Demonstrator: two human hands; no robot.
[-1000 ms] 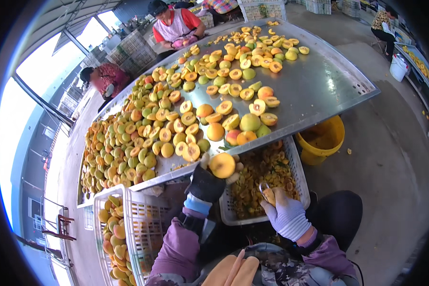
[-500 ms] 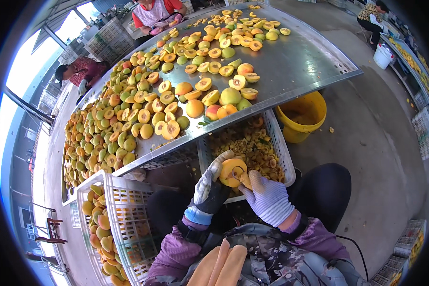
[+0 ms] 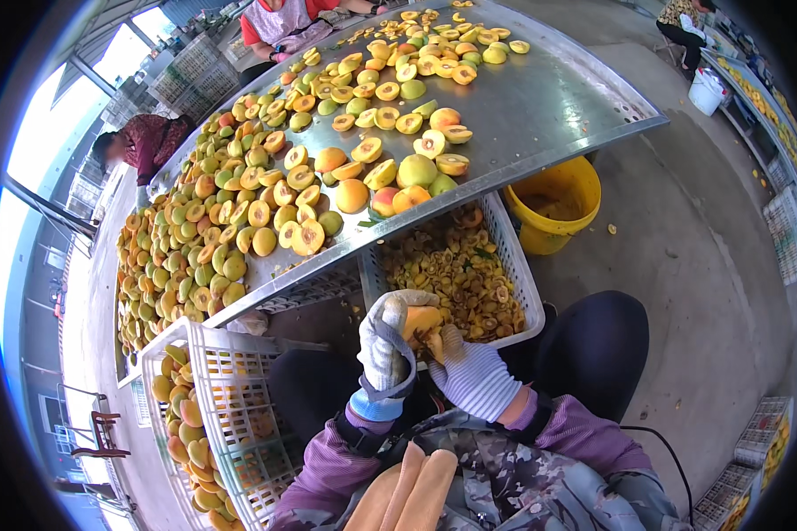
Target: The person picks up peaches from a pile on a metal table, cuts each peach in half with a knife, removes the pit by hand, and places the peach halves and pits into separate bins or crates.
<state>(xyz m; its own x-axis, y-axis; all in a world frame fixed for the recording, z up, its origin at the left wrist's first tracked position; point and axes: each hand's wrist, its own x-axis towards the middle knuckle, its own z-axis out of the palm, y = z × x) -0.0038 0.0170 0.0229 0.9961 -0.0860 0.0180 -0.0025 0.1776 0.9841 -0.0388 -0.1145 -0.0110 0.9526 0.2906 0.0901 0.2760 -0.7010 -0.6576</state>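
Note:
My left hand [image 3: 386, 350], in a whitish work glove, is closed round a yellow-orange peach half [image 3: 421, 320], now tilted on edge. My right hand [image 3: 474, 376], in a striped glove with tan fingertips, is closed against the fruit's right side. In it is a small pitting tool with a curved metal loop, seen in the earlier frame; now fingers and fruit mostly hide it. Both hands are over the near end of a white crate [image 3: 530, 305] of brownish pits and scraps [image 3: 469, 283].
A metal table [image 3: 540, 115] bears many halved peaches [image 3: 230, 212]. At left stands a white crate [image 3: 239, 372] with peach halves [image 3: 186, 411]. A yellow bucket [image 3: 553, 208] stands under the table's right edge. Two people [image 3: 288, 25] [image 3: 150, 146] are at the table's far side; another [image 3: 682, 35] sits far right.
My left hand has turned the peach half from facing up to on edge, and both hands have shifted slightly down and left. The person at left has reached toward the fruit pile.

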